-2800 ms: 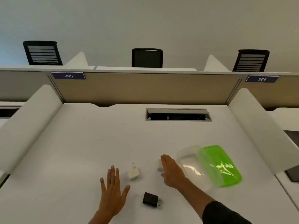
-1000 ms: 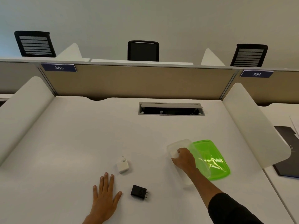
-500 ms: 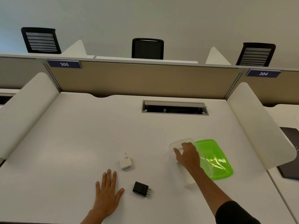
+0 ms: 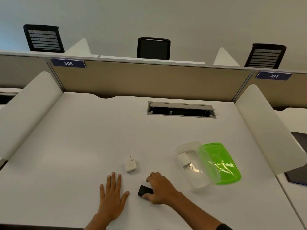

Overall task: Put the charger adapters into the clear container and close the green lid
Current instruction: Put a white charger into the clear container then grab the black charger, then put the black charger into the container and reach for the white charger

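Observation:
The clear container (image 4: 201,180) lies on the white desk at the right, with its green lid (image 4: 221,161) swung open on its far side. A white charger adapter (image 4: 183,159) rests inside it, prongs toward me. A second white adapter (image 4: 130,165) with round pins sits on the desk left of centre. Near the front edge lies a black adapter (image 4: 144,190), and my right hand (image 4: 160,188) closes on its right end, thumb on the near side and fingers over the far side. Flat on the desk, just left of the black adapter, my left hand (image 4: 113,195) has its fingers spread.
White side dividers (image 4: 269,130) bound the desk (image 4: 83,138) left and right, and a beige partition stands at the back. A cable slot (image 4: 181,110) opens in the desk's far middle. A dark folder (image 4: 299,156) lies on the neighbouring desk at right.
My right hand left a white adapter in the container, came back left and toward me, and now grips the black adapter. The left hand stayed flat on the desk.

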`<state>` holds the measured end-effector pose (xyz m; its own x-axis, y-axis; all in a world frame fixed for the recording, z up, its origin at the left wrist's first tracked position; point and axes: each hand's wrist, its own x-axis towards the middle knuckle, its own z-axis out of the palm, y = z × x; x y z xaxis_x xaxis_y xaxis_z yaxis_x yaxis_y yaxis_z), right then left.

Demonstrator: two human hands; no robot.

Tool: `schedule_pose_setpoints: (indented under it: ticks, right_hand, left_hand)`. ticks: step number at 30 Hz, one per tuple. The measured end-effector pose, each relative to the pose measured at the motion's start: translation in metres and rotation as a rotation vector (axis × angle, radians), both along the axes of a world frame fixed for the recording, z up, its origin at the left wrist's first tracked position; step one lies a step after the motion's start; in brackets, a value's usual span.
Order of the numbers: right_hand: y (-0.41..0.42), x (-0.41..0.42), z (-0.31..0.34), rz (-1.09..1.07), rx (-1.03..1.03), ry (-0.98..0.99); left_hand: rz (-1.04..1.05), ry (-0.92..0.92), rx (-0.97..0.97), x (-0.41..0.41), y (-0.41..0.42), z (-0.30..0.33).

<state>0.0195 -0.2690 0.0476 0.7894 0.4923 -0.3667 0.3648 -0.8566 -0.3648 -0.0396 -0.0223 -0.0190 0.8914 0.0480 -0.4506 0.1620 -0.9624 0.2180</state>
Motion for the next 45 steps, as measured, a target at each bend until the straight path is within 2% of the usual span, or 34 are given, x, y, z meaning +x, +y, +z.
schedule_pose_setpoints:
  ticks: [4, 15, 22, 27, 35, 45]
  right_hand:
    - [0.008, -0.007, -0.007, 0.010, -0.052, 0.006]
    - [0.014, -0.014, -0.013, -0.014, 0.001, -0.069]
    - [-0.014, 0.018, 0.028, -0.347, 0.205, -0.253]
    - [-0.072, 0.054, 0.058, -0.627, 0.160, -0.423]
    - [-0.143, 0.081, 0.061, -0.793, -0.110, -0.246]
    - [-0.136, 0.094, 0.061, -0.722, -0.261, -0.109]
  left_hand:
    - [0.003, -0.011, -0.002, -0.001, 0.000, -0.001]
    - [0.010, -0.016, 0.013, -0.001, 0.002, -0.007]
    - [0.007, -0.036, 0.006, -0.002, 0.001, -0.006]
    - [0.013, -0.056, -0.003, -0.002, 0.001, -0.008]
    - [0.041, -0.062, -0.035, -0.002, 0.000, -0.009]
    - [0.062, -0.079, -0.008, 0.000, -0.010, 0.010]
